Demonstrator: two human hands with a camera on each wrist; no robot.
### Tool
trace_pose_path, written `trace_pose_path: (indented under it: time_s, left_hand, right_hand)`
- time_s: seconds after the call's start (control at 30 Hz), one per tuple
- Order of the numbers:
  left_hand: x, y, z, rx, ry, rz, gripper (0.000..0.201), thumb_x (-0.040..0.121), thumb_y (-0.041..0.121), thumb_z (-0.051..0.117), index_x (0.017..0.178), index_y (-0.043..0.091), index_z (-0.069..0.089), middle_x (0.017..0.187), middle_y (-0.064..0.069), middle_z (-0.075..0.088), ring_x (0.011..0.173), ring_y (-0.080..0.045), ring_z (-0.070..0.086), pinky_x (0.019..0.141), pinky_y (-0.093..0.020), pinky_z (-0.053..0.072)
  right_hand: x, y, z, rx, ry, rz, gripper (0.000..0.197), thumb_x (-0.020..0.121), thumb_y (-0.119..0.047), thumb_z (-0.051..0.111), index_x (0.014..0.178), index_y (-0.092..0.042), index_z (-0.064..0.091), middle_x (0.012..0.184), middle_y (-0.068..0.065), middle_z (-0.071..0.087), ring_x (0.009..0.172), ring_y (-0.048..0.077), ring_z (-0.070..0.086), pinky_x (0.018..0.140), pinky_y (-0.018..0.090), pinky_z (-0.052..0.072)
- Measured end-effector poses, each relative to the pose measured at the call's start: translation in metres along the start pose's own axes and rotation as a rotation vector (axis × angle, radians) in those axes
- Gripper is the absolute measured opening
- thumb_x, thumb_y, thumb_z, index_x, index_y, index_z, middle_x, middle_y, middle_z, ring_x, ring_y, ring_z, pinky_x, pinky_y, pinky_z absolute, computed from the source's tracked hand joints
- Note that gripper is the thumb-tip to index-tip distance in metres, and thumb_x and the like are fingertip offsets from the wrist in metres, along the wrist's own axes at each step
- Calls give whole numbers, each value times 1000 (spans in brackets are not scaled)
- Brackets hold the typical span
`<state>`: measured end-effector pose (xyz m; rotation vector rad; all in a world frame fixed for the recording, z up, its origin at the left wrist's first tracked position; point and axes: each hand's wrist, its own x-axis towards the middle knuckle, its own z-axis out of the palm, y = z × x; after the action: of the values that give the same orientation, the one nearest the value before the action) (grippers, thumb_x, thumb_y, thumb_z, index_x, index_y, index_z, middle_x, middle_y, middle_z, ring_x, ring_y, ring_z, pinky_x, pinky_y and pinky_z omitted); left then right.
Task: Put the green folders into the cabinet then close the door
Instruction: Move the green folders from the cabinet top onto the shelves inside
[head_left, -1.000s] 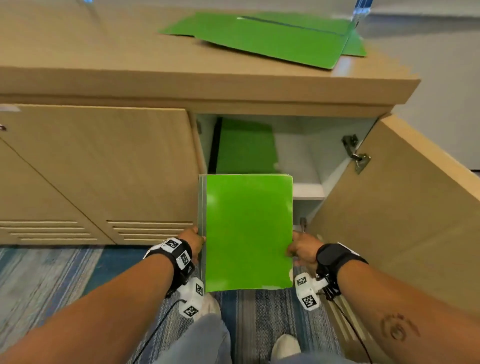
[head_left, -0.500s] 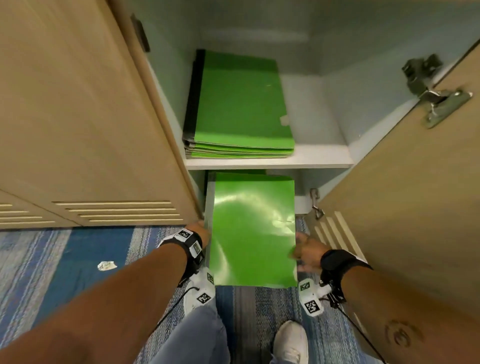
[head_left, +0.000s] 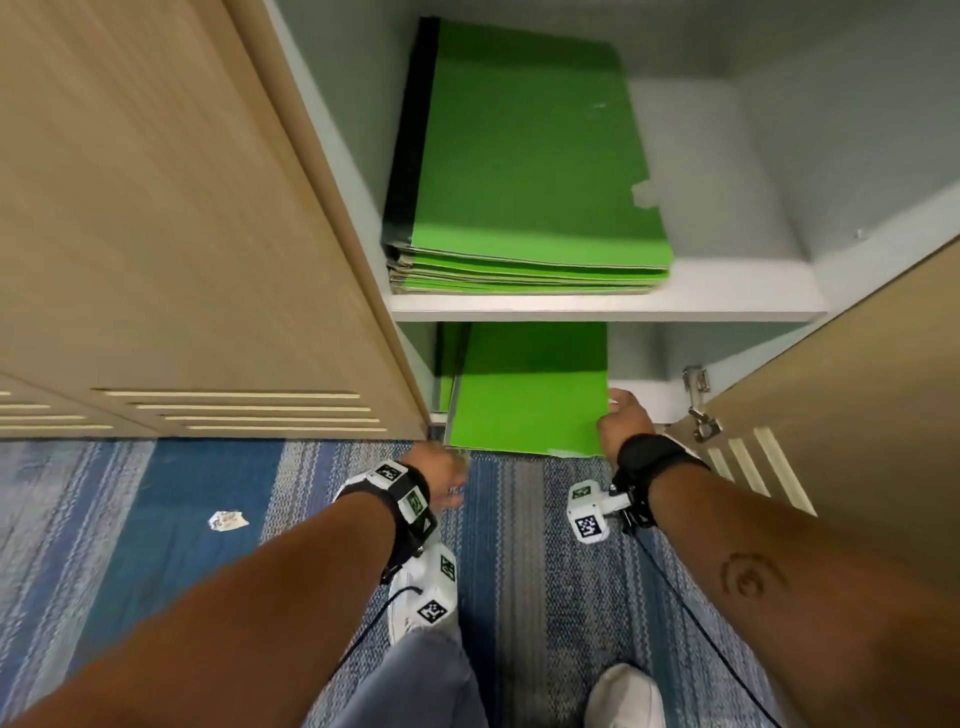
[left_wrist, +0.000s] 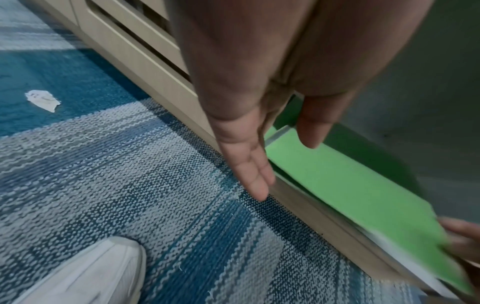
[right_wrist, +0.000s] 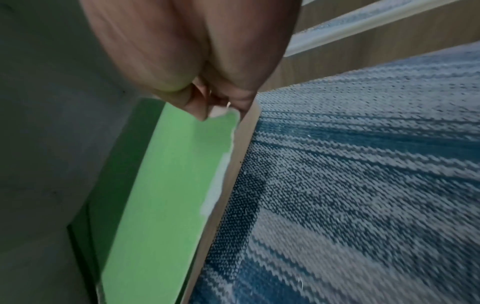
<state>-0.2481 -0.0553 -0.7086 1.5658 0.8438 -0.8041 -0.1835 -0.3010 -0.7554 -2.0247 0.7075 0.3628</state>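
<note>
A green folder (head_left: 524, 395) lies flat in the lower compartment of the open cabinet, its near edge still over the sill. My right hand (head_left: 621, 415) pinches its near right corner; the right wrist view shows the fingertips (right_wrist: 205, 115) closed on the green folder (right_wrist: 161, 174). My left hand (head_left: 447, 475) hangs just in front of the near left corner with straight fingers (left_wrist: 249, 174), holding nothing, beside the green folder (left_wrist: 350, 185). A stack of several green folders (head_left: 530, 156) rests on the upper shelf (head_left: 597, 314).
The cabinet door (head_left: 857, 415) stands open on the right, its hinge (head_left: 698, 410) close to my right hand. A closed slatted door (head_left: 182, 234) is on the left. A paper scrap (head_left: 227, 519) lies on the blue carpet. A white shoe (head_left: 623, 696) is below.
The folder has gone from being held by both hands before the cabinet to lying in the lower compartment. My left hand has let go. The head has dropped closer.
</note>
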Motion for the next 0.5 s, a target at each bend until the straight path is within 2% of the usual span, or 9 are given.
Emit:
trace_pose_path:
  time_s: [0.07, 0.13, 0.23, 0.3, 0.33, 0.37, 0.4, 0.43, 0.5]
  left_hand:
    - [3, -1, -2, 19, -19, 0, 43, 91, 1, 52, 133, -2, 45, 106, -13, 56, 94, -25, 58, 95, -46, 51]
    - [4, -3, -4, -9, -49, -30, 51, 93, 3, 52, 141, 8, 36, 115, -12, 59, 101, -25, 57, 98, -43, 47]
    - [9, -10, -12, -57, -100, -59, 69, 91, 2, 56, 149, 16, 21, 129, -10, 57, 115, -25, 54, 91, -39, 47]
    - [12, -12, -20, -89, -79, -51, 70, 89, 1, 58, 148, 16, 23, 123, -10, 59, 118, -27, 54, 92, -42, 49]
    - [13, -12, -23, -89, -64, -38, 69, 89, 0, 58, 147, 15, 24, 120, -9, 59, 119, -27, 54, 96, -44, 48]
    - [14, -11, -27, -89, -49, -19, 67, 89, 0, 58, 146, 14, 26, 121, -10, 58, 120, -28, 54, 99, -45, 47]
    - [15, -10, -29, -91, -38, 3, 66, 89, -1, 57, 146, 13, 27, 125, -12, 57, 119, -28, 55, 99, -44, 46]
    - [17, -9, -32, -89, -28, 28, 66, 88, -2, 57, 146, 13, 29, 128, -14, 56, 117, -28, 56, 97, -43, 47]
    - [17, -5, -37, -66, -27, 78, 65, 87, 2, 60, 144, 16, 32, 129, -12, 54, 114, -25, 57, 93, -40, 49]
  right_hand:
    - [9, -10, 3, -95, -18, -14, 51, 84, 12, 43, 132, -4, 53, 129, 20, 57, 112, 35, 59, 80, 23, 45]
    - [19, -17, 8, -124, -22, -42, 50, 83, 11, 46, 131, -1, 55, 131, 21, 56, 113, 34, 59, 78, 19, 41]
    - [29, -25, 19, -139, -79, -69, 53, 82, 9, 49, 134, 1, 51, 130, 22, 58, 106, 35, 62, 73, 22, 41]
    - [35, -28, 26, -135, -130, -74, 57, 83, 7, 50, 139, 0, 44, 129, 22, 57, 96, 36, 64, 66, 21, 43]
    - [36, -30, 28, -136, -143, -87, 58, 83, 5, 51, 140, 0, 43, 127, 23, 58, 84, 34, 64, 58, 18, 44]
    - [38, -33, 31, -132, -150, -89, 59, 84, 5, 52, 142, -1, 40, 128, 23, 58, 73, 29, 62, 50, 15, 43]
    - [40, -35, 32, -127, -155, -88, 61, 84, 3, 52, 143, -2, 38, 131, 22, 55, 72, 26, 60, 49, 14, 43]
    - [42, -36, 34, -127, -162, -80, 63, 85, 2, 54, 145, -3, 35, 137, 19, 52, 81, 28, 62, 55, 16, 45]
    - [44, -38, 36, -145, -180, -70, 67, 86, -2, 57, 148, -5, 31, 146, 14, 44, 111, 31, 58, 78, 23, 45]
